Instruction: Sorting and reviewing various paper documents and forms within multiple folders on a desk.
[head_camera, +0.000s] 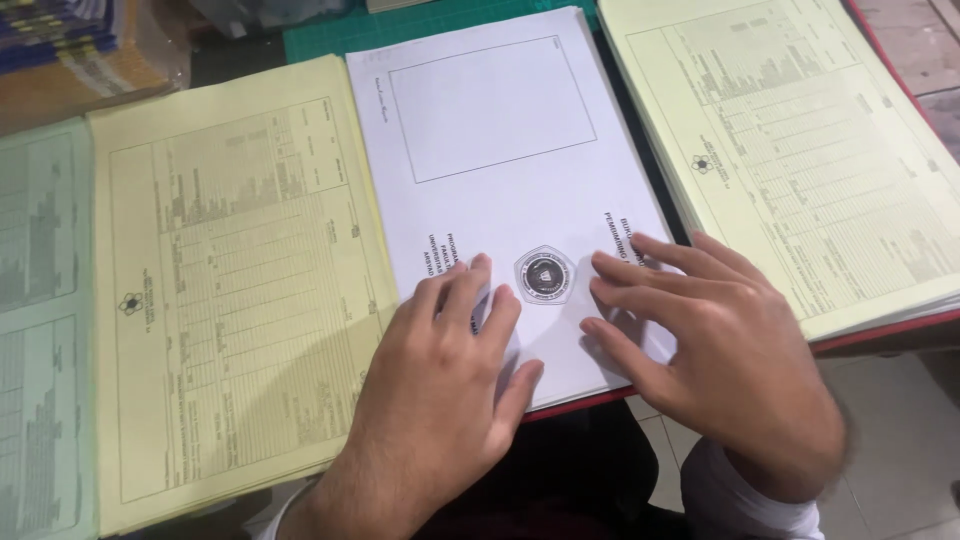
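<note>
1. Left hand (440, 385): open, palm down, fingers spread flat on the near end of the white cover sheet (490, 150). Grips nothing. Fingertips just left of the printed emblem (541, 275); heel of the hand overlaps the edge of the yellow form stack (230, 300) at left.
2. Right hand (715, 350): open, flat, fingers fanned toward the left, pressing on the same white sheet just right of the emblem. Holds nothing. White sleeve cuff (750, 500) shows at the wrist.
3. White cover sheet: top of a white paper stack, centre of the desk, lying lengthwise away from the person, slightly rotated. Has an empty outlined rectangle at the far half, the emblem and short text lines at the near half, between the two hands.
4. Red edge (580, 402) shows under the near end of the white stack; cannot tell whether folder or board.
5. Yellow form stack, left: printed tables, touching or slightly under the white sheet's left edge.
6. Second yellow form stack (800, 140), right: thicker pile, same kind of printed tables, just beside the white stack with a dark gap between, red edge underneath.
7. Pale green form sheets (40, 320): far left, beside the left yellow stack.
8. Green cutting mat (330, 35): under the papers, visible at the far edge.
9. Stack of bound booklets (60, 40): top left corner, blue-purple spines on brown card, blurred.
10. Tiled floor (900, 440): lower right, below the desk edge.
</note>
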